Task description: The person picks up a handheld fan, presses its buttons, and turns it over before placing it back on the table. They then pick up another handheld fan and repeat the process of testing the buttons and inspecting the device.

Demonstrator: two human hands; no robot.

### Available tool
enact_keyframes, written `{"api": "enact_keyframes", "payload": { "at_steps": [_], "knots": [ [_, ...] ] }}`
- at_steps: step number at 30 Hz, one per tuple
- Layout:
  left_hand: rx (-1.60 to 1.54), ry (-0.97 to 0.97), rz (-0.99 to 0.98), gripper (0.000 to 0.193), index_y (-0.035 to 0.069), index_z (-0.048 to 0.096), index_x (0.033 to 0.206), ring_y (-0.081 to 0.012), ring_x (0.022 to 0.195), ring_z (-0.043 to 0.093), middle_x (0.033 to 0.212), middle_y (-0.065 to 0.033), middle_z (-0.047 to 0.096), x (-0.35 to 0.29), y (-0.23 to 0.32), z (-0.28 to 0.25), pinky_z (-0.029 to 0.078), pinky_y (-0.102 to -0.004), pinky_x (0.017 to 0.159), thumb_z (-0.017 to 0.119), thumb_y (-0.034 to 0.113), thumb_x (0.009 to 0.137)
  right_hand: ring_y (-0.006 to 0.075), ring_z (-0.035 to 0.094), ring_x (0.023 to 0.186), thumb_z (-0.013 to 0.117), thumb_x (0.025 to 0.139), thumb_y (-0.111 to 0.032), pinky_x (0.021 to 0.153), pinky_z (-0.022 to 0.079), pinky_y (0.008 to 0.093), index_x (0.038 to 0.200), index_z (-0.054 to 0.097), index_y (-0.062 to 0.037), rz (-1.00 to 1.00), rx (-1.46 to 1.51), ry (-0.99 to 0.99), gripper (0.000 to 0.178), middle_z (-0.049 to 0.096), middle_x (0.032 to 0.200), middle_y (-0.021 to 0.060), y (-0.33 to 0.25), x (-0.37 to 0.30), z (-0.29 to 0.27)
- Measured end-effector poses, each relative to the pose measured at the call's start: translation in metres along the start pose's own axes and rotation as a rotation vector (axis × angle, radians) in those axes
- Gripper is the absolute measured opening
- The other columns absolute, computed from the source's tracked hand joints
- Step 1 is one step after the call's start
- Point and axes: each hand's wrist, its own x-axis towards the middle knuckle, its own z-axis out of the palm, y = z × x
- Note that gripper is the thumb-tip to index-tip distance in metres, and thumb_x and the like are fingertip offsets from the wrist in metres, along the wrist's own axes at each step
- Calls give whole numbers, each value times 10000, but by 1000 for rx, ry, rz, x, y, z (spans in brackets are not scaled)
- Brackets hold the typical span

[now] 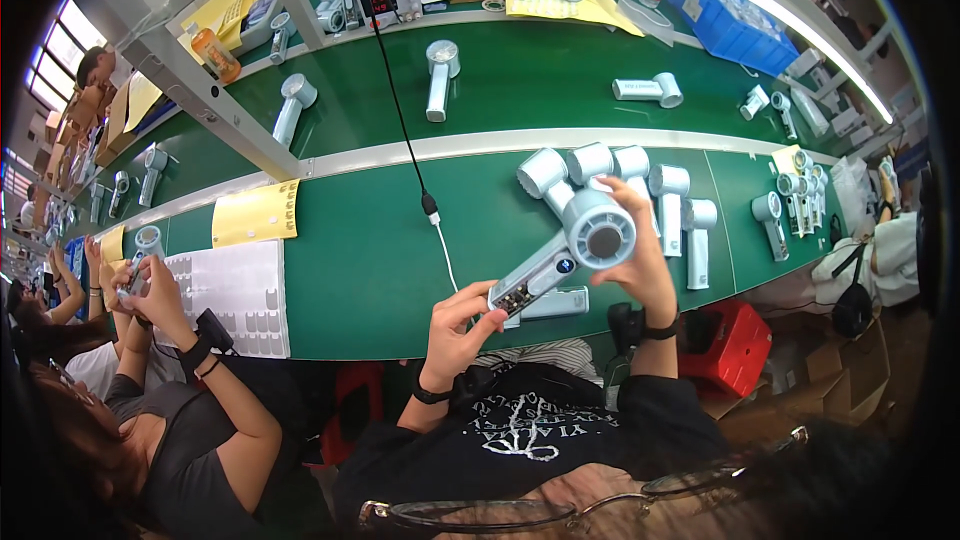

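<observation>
I hold a light blue handheld fan (545, 270) tilted over the green bench, its round head up to the right. My left hand (462, 333) pinches the lower end of the handle, where a circuit board shows in an opening. Around the fan's head my right hand (645, 250) is closed, fingers at the top and outer side. A white cable (445, 253) runs down toward my left hand; I cannot tell whether it is plugged into the fan. Another fan's handle (556, 303) lies behind the held one, partly hidden.
Several fans (670, 202) lie grouped beyond my right hand. Behind a metal rail (400, 153), more fans lie on a green belt (540, 70). A co-worker's hand (160, 295) at left holds a fan near a white sheet of stickers (235, 290). A red crate (735, 348) stands below at right.
</observation>
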Motion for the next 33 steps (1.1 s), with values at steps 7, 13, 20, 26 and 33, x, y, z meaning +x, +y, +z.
{"api": "enact_keyframes", "payload": {
  "at_steps": [7,13,20,26,33],
  "knots": [
    [38,-169,-62,156,-54,610,781,-190,793,599,1069,-154,631,-6,-1,-5,460,-268,694,607,71,874,379,528,1156,864,551,-437,977,397,506,1246,401,-36,-356,100,-93,927,522,1237,262,1,14,-7],
    [56,-126,-58,400,-30,525,710,-140,752,513,1133,-157,550,-3,21,3,408,-241,649,424,231,996,375,625,991,875,593,-366,889,485,485,1166,448,-27,-503,148,160,790,568,1159,263,-11,12,8],
    [192,227,94,398,-9,480,707,-171,884,490,1052,-126,454,-12,22,-8,401,-264,752,368,223,1010,279,602,784,794,715,-355,673,518,351,1199,411,-23,-581,68,494,701,581,984,199,-32,0,-3],
    [332,325,193,374,-40,500,758,-160,821,472,1037,-120,447,-12,9,-42,388,-252,683,363,204,1006,231,504,699,694,772,-446,627,446,353,1214,390,-6,-565,300,936,694,498,891,119,-77,8,-58],
    [521,360,194,334,-90,516,813,-91,635,401,1028,-95,465,-3,0,-41,331,-229,539,369,151,993,233,480,754,686,768,-464,689,414,363,1467,143,-53,-471,840,559,976,478,957,151,-53,-31,-90]
  ]
}}
